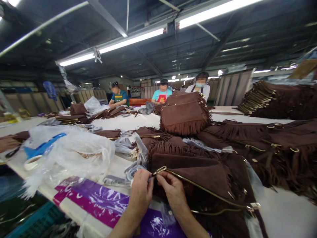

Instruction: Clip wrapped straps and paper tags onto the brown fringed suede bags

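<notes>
A dark brown fringed handbag (190,165) lies in front of me, its gold zipper open along the near side. At its left corner is a gold clasp (160,170). My left hand (141,187) is closed in a pinch on a small dark strap end beside that clasp. Just to the right, my right hand (173,191) pinches the bag's corner below the clasp, thumb and forefinger together. Both sets of fingertips nearly meet, partly hiding what lies between them. A second gold clasp (254,206) sits at the bag's right corner.
Brown fringed bags (185,115) are piled behind and to the right. Clear plastic bags (81,152), a tape roll (33,162) and purple printed plastic (99,198) lie left. A teal crate (37,218) stands below the table edge. Several people are across the table; another person's hand (8,144) shows far left.
</notes>
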The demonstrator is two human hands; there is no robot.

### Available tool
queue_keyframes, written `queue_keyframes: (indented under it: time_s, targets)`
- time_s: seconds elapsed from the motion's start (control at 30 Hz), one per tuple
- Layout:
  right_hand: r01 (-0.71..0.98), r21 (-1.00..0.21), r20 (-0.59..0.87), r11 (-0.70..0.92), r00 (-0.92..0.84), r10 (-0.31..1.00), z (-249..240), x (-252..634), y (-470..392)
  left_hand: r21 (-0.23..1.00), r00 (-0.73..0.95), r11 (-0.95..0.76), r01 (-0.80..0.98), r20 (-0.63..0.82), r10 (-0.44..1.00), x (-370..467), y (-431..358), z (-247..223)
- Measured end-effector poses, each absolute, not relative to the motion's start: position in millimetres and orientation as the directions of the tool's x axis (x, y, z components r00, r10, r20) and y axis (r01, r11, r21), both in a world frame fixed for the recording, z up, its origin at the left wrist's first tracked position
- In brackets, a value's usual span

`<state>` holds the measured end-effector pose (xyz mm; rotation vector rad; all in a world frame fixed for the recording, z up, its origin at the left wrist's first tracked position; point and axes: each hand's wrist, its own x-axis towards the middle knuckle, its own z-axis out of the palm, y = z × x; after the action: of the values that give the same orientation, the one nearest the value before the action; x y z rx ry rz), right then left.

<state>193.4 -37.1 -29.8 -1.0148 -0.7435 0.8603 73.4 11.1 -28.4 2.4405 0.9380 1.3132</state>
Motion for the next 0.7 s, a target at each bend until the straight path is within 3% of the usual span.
queue_keyframes:
  time_s: [0.13,0.23,0.33,0.43,0.57,0.63,0.7]
  targets:
    - [-0.331,-0.884,0.158,0.329,0.450,0.879,-34.3,193.2,-33.4,0.549,0.457,-0.781,0.298,0.636,0.621,74.4,4.4,-18.8]
    - [-0.337,-0.872,0.184,0.356,0.448,0.875,-38.2,194.8,-30.3,0.728,0.481,-0.660,0.185,0.518,0.707,74.0,2.0,-8.5]
    - [-0.282,-0.893,0.208,0.350,0.431,0.878,-39.1,196.5,-30.6,0.817,0.472,-0.551,0.171,0.424,0.773,75.9,5.9,-1.8]
    - [-0.106,-0.937,0.262,0.333,0.415,0.871,-33.6,199.2,-37.6,0.828,0.418,-0.517,0.217,0.400,0.816,82.1,12.9,-1.0]
    - [0.343,-0.876,0.466,0.340,0.418,0.780,-17.4,206.1,-55.3,0.886,0.255,-0.447,0.121,0.408,0.877,93.3,21.2,-2.7]
    - [0.389,-0.855,0.500,0.343,0.442,0.744,-9.2,210.2,-63.5,0.917,0.187,-0.399,-0.016,0.395,0.899,96.4,22.0,-1.2]
    - [0.282,-0.884,0.465,0.372,0.456,0.759,-3.2,213.9,-68.8,0.928,0.236,-0.339,-0.158,0.368,0.899,95.7,18.3,3.2]
